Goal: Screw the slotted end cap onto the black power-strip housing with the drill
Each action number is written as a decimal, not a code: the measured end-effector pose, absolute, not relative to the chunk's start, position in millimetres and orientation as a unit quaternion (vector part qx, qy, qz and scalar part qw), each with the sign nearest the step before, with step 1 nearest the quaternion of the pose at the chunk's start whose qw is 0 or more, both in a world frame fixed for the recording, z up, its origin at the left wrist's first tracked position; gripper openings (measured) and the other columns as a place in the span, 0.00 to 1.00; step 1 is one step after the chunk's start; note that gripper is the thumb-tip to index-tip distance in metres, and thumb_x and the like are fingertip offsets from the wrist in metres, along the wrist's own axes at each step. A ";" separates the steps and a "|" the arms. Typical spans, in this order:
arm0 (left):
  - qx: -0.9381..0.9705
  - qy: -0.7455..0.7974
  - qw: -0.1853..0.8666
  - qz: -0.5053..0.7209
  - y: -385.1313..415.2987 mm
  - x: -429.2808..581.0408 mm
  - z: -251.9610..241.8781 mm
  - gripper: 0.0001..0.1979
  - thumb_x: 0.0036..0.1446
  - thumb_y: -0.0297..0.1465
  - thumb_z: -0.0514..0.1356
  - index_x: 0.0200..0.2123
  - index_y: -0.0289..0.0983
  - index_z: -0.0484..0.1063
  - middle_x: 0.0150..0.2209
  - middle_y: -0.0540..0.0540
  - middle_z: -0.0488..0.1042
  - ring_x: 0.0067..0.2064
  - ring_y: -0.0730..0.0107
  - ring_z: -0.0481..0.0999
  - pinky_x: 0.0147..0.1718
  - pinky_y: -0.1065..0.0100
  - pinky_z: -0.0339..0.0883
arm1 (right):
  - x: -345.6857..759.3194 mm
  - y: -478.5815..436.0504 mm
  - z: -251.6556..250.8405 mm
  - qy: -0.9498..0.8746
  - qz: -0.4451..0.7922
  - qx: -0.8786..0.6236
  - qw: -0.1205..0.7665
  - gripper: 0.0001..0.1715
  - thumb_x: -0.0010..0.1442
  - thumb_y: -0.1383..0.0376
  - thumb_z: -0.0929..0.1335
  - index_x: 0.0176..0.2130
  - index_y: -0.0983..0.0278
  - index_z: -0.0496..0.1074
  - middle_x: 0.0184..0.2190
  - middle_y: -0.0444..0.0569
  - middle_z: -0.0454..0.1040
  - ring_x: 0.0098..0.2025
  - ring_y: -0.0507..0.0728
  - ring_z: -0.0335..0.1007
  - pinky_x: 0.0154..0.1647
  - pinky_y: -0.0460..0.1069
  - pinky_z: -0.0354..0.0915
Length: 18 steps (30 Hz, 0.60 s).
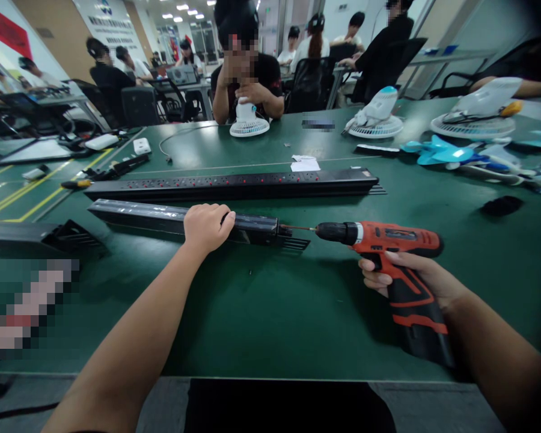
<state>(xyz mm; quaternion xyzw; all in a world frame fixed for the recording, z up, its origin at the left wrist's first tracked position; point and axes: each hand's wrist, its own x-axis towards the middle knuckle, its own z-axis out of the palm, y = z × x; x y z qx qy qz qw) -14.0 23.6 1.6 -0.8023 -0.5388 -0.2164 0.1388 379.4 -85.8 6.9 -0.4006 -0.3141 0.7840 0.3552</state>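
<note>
My left hand (207, 227) is wrapped over the top of a long black metal housing (148, 215), which lies on the green table with its slotted end facing right. In my right hand (415, 270) is an orange and black cordless drill (394, 237), gripped by its handle. The drill's long thin bit (300, 228) points left and reaches the right end of the housing; whether it sits in a screw I cannot tell. Just behind lies a second long black bar (234, 183) with a row of sockets and small red dots, thin prongs sticking out at its right end.
Another black housing (18, 237) lies at the left, and a yellow-handled screwdriver (76, 184) behind it. White fan parts (374, 123) and blue fan blades (446, 150) stand at the back right. Across the table a person (270, 78) handles a white fan (249, 127).
</note>
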 end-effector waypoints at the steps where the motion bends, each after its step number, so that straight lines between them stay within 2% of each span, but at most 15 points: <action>1: -0.802 -0.538 0.140 -0.216 23.6 -14.0 1.6 0.24 0.71 0.41 0.48 0.33 0.41 0.80 0.31 0.43 0.82 0.34 0.55 0.77 0.38 0.55 0.62 | 379.6 -85.8 6.9 -0.313 0.785 -0.399 0.357 0.14 0.44 0.57 0.65 0.33 0.60 0.66 0.22 0.42 0.63 0.21 0.49 0.51 0.17 0.45 0.54; 12: -0.805 -0.534 0.143 -0.216 24.2 -14.6 1.3 0.24 0.71 0.41 0.48 0.34 0.40 0.81 0.31 0.43 0.81 0.34 0.55 0.77 0.38 0.55 0.61 | 379.7 -86.3 6.1 -0.295 0.788 -0.395 0.369 0.15 0.44 0.58 0.65 0.35 0.60 0.66 0.27 0.43 0.65 0.22 0.48 0.51 0.17 0.44 0.56; 18: -0.803 -0.536 0.144 -0.216 23.3 -13.9 1.3 0.25 0.71 0.41 0.47 0.34 0.39 0.81 0.31 0.43 0.82 0.35 0.54 0.78 0.38 0.55 0.61 | 378.9 -86.5 7.8 -0.294 0.795 -0.391 0.358 0.14 0.44 0.58 0.65 0.34 0.60 0.66 0.23 0.42 0.63 0.21 0.49 0.51 0.17 0.44 0.56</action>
